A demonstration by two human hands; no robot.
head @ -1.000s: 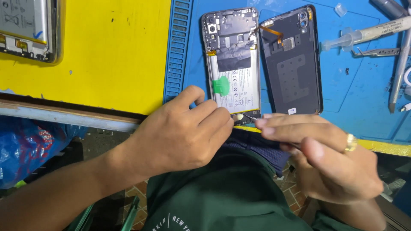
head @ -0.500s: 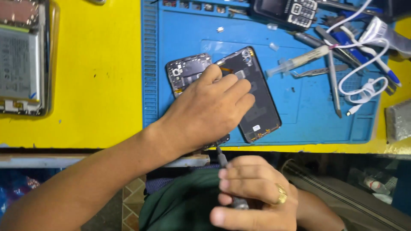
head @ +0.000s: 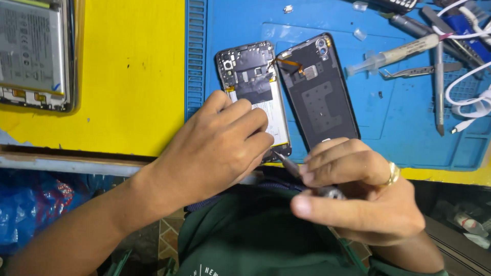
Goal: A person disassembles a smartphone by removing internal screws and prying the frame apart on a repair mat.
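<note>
An opened phone body [head: 250,82] lies on the blue work mat [head: 399,122], its circuit board and battery exposed. Its dark back cover [head: 317,94] lies beside it on the right, joined by an orange flex cable. My left hand [head: 217,148] rests on the lower half of the phone body and holds it down. My right hand [head: 353,194], with a ring on one finger, grips a small screwdriver [head: 286,164] whose tip points at the phone's bottom edge.
Another opened phone [head: 33,53] lies at the top left on the yellow table [head: 128,76]. A syringe [head: 394,53], tweezers [head: 419,71], metal tools and a white cable [head: 468,97] lie on the mat's right side. The table edge runs just below the phone.
My left hand slid down from covering both parts to the phone body's lower half, so the back cover now shows. My right hand rose, bringing the screwdriver tip to the phone's bottom edge.
</note>
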